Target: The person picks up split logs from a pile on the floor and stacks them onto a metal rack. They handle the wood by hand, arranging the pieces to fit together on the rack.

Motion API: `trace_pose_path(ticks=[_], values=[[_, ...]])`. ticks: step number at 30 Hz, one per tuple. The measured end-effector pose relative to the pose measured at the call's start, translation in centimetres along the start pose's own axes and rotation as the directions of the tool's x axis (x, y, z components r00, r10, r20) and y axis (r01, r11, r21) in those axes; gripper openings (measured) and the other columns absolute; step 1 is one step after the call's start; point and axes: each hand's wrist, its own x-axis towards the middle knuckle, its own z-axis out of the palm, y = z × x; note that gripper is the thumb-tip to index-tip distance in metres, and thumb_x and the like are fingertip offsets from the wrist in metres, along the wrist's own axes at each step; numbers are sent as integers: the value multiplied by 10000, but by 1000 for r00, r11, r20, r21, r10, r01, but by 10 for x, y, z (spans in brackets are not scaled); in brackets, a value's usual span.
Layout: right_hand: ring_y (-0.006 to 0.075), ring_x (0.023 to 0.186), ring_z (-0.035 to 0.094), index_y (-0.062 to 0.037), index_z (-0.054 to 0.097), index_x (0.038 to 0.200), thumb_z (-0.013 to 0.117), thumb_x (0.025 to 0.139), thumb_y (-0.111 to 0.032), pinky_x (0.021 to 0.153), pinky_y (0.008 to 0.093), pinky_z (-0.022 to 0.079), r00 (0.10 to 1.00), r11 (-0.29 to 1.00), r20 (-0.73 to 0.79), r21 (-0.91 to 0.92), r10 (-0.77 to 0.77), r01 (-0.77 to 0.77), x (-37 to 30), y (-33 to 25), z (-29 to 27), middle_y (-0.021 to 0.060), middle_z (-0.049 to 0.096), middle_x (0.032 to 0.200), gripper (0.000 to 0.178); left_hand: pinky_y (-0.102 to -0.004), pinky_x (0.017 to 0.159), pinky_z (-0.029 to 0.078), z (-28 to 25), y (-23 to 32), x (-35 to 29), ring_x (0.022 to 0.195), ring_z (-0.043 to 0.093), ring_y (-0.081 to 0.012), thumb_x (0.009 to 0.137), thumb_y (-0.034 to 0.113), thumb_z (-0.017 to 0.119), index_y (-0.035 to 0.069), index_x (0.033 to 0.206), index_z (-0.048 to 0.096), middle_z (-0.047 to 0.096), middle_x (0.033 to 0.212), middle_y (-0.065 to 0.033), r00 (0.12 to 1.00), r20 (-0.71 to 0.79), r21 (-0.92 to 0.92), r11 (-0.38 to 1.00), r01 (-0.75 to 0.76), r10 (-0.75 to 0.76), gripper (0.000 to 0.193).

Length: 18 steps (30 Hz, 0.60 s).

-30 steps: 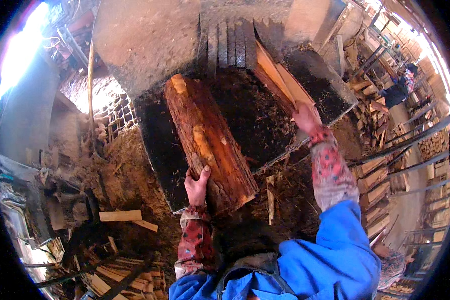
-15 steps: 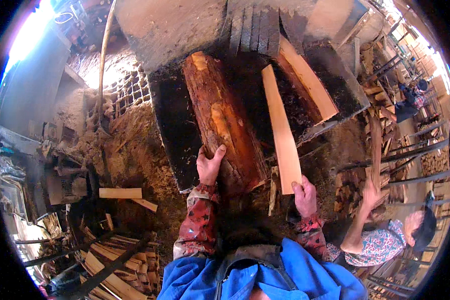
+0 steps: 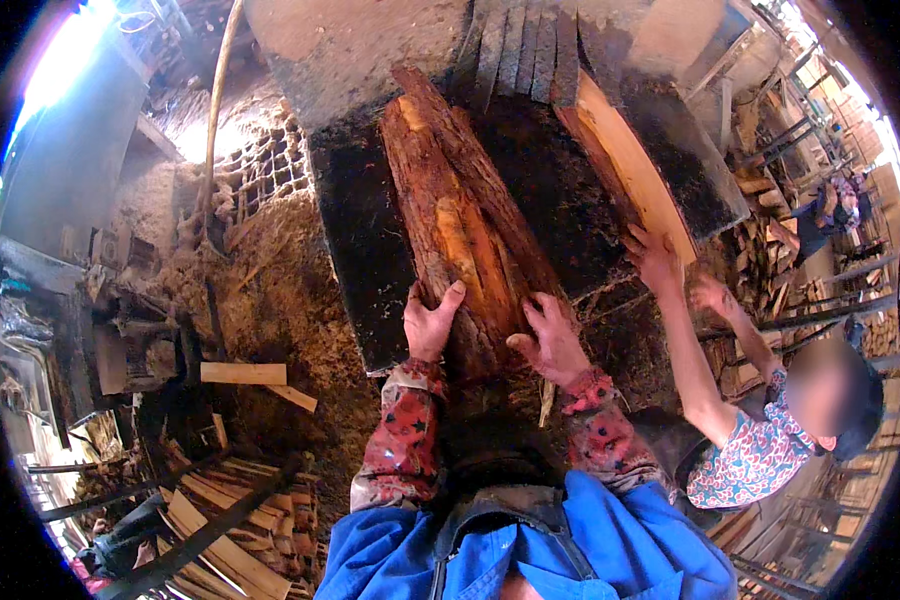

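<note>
We have both hands on the near end of a thick log [image 3: 465,230] that lies on a dark, sawdust-caked table [image 3: 355,240]. Its long axis runs away from us, leaning slightly to the left as it goes, so the far end points up toward a row of grey slats [image 3: 515,50] beyond our fingertips. The bark is reddish-brown, rough and furrowed, with a pale orange streak of bare wood along the top, just ahead of our hands.

Our left hand [image 3: 428,322] is flattened against the log's left flank, thumb raised over the top, pressing rather than wrapping. Our right hand [image 3: 550,338] rests open on the right flank, fingers spread over the bark; neither hand closes round the log.

Off to the right of our right hand, well apart from it, a freshly cut slab [image 3: 625,165] with a smooth pale-orange face and bark edge lies on the same table, running roughly parallel. Another person's hand [image 3: 653,258] grips its near end.

To the left of our left hand and nearer to us, split pale planks [image 3: 225,510] lie stacked on the ground.
</note>
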Motion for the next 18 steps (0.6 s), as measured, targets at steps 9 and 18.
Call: trace_pose_path(ticks=[9,18], values=[[390,1156,479,11,512,1276,670,848,-260,978,423,416,980,980,-75,-64,184,-188,63,72,19,214,529,1216,530,-317,881,473,5,11,-2,986,612,-200,753,393,793,-87,1209,534,653,1100,-136,1000,29,-26,1000,1,0,711],[417,976,600,104,548,1181,728,771,-411,851,421,500,976,948,38,231,214,-217,74,86,14,285,607,1052,683,-314,874,474,6,8,1,968,612,-190,754,403,791,-89,1177,548,655,1081,-136,1000,16,-48,999,4,-3,693]])
